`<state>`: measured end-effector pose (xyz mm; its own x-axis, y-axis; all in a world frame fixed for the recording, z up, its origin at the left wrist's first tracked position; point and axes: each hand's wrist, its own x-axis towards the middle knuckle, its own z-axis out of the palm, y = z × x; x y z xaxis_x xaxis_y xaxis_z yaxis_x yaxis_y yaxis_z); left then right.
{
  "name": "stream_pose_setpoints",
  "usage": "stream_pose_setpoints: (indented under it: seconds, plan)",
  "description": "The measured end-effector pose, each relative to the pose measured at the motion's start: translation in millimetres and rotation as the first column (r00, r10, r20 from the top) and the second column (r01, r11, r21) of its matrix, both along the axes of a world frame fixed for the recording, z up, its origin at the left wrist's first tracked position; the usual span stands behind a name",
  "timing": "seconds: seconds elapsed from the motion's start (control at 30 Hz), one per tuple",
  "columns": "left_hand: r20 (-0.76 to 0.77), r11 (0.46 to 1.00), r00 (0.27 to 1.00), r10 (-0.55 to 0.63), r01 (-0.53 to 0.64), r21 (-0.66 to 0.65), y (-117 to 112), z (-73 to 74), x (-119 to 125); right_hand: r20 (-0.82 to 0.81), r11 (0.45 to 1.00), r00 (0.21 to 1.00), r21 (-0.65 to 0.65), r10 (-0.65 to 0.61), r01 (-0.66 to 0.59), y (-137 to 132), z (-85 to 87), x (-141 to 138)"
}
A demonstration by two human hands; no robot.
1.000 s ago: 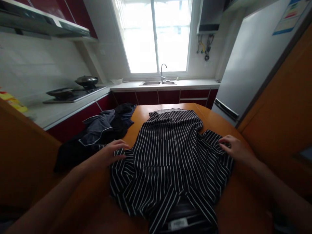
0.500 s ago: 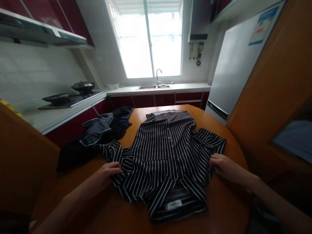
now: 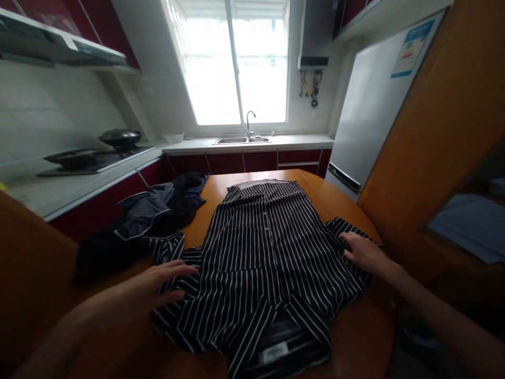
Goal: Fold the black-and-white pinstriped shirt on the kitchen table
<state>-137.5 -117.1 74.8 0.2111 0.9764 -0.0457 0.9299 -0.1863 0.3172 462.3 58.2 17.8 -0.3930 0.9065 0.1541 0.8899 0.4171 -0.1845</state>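
Striped shirt lay btn-side up on table, collar at near edge; body was already mostly flat, sleeves weren't, esp. the L one, rumpled w/ folds. L hand's fingers were spread over it, nothing gripped; R hand's were curled at the other, couldn't tell if pinching. Dark clothes lay heaped alongside. Sink & pan contents weren't visible

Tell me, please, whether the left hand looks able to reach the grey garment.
Probably yes: the left hand is open, and the grey garment lies uncovered beyond the striped sleeve.
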Motion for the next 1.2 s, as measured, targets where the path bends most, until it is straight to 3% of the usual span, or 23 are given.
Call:
stream_pose_setpoints:
  seconds: [0.1,0.17,0.23,0.3,0.37,0.4,0.53,0.6,0.7,0.77,0.83,0.9,1.0,1.2]
  plan:
    - [0.07,0.981,0.988,-0.141,0.149,-0.126,16.7,11.6,25.1,0.011,0.991,0.995,-0.083,-0.1,0.101,16.7,4.0,20.2]
    - [0.102,0.978,0.979,-0.178,0.188,-0.091,24.6,11.5,36.0,0.047,0.965,0.967,-0.068,-0.25,0.252,25.4,12.6,41.2]
    - [0.114,0.98,0.975,-0.191,0.196,-0.036,29.2,7.5,40.6,0.095,0.923,0.918,0.077,-0.384,0.378,28.4,21.1,60.2]
    - [0.116,0.981,0.974,-0.193,0.193,0.012,32.2,2.9,41.9,0.117,0.877,0.899,0.306,-0.421,0.371,25.1,25.8,67.3]
    - [0.124,0.981,0.974,-0.191,0.185,0.059,36.0,-0.4,44.3,0.084,0.846,0.929,0.449,-0.36,0.287,17.8,24.6,56.4]
    - [0.132,0.981,0.973,-0.187,0.178,0.078,38.6,-1.6,46.8,0.052,0.857,0.955,0.456,-0.293,0.238,13.4,21.8,44.4]
    - [0.143,0.984,0.979,-0.148,0.131,0.117,52.4,-8.1,60.5,-0.115,0.963,0.992,0.269,0.042,-0.01,-4.0,5.3,-21.4]
    - [0.113,0.986,0.987,-0.113,0.098,0.133,57.4,-13.8,62.4,-0.184,0.982,0.974,0.157,0.134,-0.105,-11.1,-0.2,-46.7]
    - [0.052,0.985,0.997,-0.056,0.047,0.164,56.2,-21.4,51.1,-0.216,0.979,0.956,-0.002,0.2,-0.205,-21.2,0.3,-62.6]
    - [0.052,0.98,0.998,-0.025,0.014,0.197,48.0,-21.8,38.4,-0.229,0.948,0.937,-0.116,0.264,-0.295,-30.5,5.5,-63.4]
    - [0.092,0.979,0.996,-0.018,-0.001,0.202,34.1,-16.5,29.9,-0.273,0.877,0.895,-0.236,0.354,-0.419,-43.3,12.6,-63.3]
    - [0.146,0.992,0.986,-0.075,0.059,0.114,16.6,-6.8,30.8,-0.327,0.786,0.85,-0.342,0.414,-0.514,-58.1,19.8,-65.8]
    - [0.25,0.971,0.951,-0.18,0.212,-0.107,-8.8,7.0,47.8,-0.35,0.694,0.84,-0.475,0.416,-0.541,-78.3,27.3,-73.7]
    - [0.265,0.933,0.955,-0.135,0.212,-0.289,-38.6,7.9,71.9,-0.32,0.646,0.852,-0.556,0.415,-0.523,-103.8,29.8,-80.9]
